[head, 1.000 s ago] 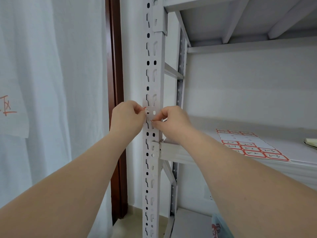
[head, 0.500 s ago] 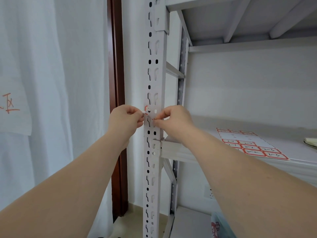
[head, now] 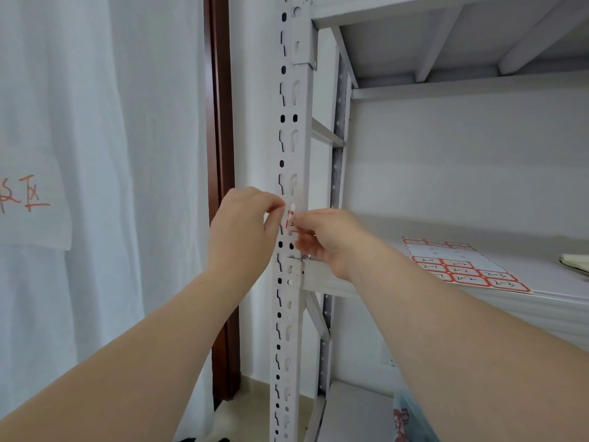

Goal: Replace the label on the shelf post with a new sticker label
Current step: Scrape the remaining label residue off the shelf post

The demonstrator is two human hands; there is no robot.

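Note:
A white perforated shelf post (head: 288,129) runs up the middle of the view. At mid height a small red-bordered white label (head: 291,222) shows, partly lifted off the post's front. My right hand (head: 322,240) pinches the label's right side between thumb and forefinger. My left hand (head: 243,231) is curled at the post's left edge, its fingertips beside the label; whether they touch it is unclear. A sheet of red-bordered sticker labels (head: 462,266) lies flat on the shelf to the right.
A white shelf board (head: 446,301) juts out just below my right hand, with another board overhead. A white curtain with red writing (head: 79,186) hangs on the left beside a dark wooden door frame (head: 221,154). A pale object (head: 575,261) sits at the shelf's far right.
The label has come away from the post into my right hand's pinch, showing its red border. My left hand has shifted slightly up and right along the post's edge.

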